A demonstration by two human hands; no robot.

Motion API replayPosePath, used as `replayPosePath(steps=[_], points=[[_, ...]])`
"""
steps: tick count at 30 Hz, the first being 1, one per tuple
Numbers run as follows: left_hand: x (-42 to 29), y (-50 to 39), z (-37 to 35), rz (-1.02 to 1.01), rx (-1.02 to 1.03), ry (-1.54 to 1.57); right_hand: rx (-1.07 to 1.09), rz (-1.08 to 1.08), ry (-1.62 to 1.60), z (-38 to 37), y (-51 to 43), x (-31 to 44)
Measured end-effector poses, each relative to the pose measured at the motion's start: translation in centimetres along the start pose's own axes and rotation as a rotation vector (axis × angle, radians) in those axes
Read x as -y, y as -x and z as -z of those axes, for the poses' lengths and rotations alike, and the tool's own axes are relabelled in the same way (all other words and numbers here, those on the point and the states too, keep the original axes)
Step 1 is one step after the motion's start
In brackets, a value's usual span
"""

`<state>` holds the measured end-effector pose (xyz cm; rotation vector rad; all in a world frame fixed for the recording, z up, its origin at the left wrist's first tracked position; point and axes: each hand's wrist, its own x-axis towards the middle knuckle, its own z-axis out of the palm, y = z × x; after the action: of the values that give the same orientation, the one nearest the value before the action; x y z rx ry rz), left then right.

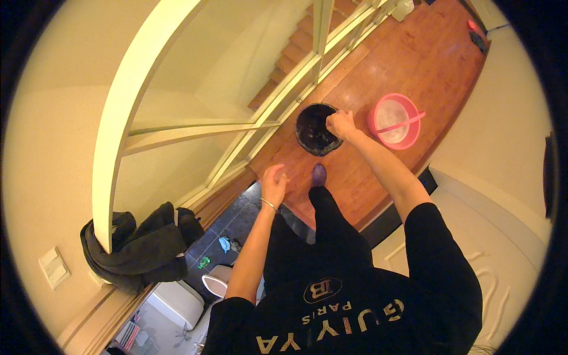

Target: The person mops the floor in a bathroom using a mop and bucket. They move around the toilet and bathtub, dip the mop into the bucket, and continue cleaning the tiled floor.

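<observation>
A round black bucket stands on the reddish wooden floor, its dark inside streaked with pale marks. My right hand is over its right rim with fingers curled; whether it grips the rim or handle cannot be made out. To the right stands a pink plastic bucket holding whitish, cloudy liquid, its pink handle lying across the top. My left hand, with a bangle at the wrist, hovers apart from both buckets, fingers spread and holding nothing.
A cream-framed glass partition runs along the left, wooden stairs behind it. Dark clothing hangs at the lower left. Below lies a dark tiled floor with a blue cloth. My shoe is on the wooden floor near the black bucket.
</observation>
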<state>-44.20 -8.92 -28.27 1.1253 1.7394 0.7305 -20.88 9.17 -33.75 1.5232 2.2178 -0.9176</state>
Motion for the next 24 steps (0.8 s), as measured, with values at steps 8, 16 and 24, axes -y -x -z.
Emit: replayPosePath(steps=[8, 16, 24], points=[[-2.8, 1.6, 1.2, 0.08, 0.073, 0.085, 0.04, -0.129, -0.367, 0.6, 0.3, -1.6], [-4.0, 7.7, 6.3, 0.251, 0.131, 0.426, -0.169, 0.27, -0.454, -5.3, 5.9, -4.0], [6.4, 17.9, 8.2, 0.019, -0.224, 0.358, 0.349, -0.038, -0.093, -13.0, 15.3, -11.1]])
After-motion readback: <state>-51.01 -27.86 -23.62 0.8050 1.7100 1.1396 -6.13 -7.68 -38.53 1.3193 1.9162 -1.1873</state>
